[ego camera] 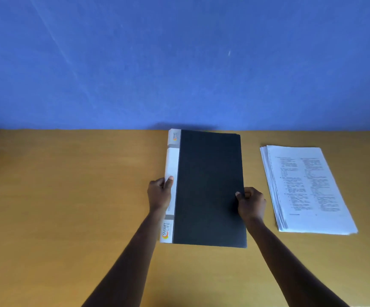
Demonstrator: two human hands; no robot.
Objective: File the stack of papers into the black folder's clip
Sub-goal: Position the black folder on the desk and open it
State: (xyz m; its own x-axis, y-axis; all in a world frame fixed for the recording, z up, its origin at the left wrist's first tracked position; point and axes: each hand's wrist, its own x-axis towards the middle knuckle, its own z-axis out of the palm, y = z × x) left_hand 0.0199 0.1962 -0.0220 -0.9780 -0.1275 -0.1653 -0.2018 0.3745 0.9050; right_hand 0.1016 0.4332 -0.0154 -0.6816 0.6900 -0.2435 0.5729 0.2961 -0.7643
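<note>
Status: task at its opening stage; no filing done.

The black folder [209, 188] lies closed on the wooden table [68, 196], its far end reaching the blue wall [179, 63], white spine [171, 173] to the left. My left hand [159, 193] is closed on the spine edge about halfway along, thumb on top of the white strip. My right hand [251, 201] pinches the free edge of the cover on the right side, thumb on top and fingers curled at the edge. Whether the cover has begun to lift I cannot tell; it looks flat or nearly so.

The stack of papers [306, 189] sits on the table to the right of the folder, apart from it and untouched, printed face up, sheets slightly fanned along the left edge.

The clip is inside the folder and not visible.

Outstanding, in my judgement: open the cover, release the clip, square up the sheets, carry them across, seat them under the clip and close it. The loose fanning may need tapping straight first
</note>
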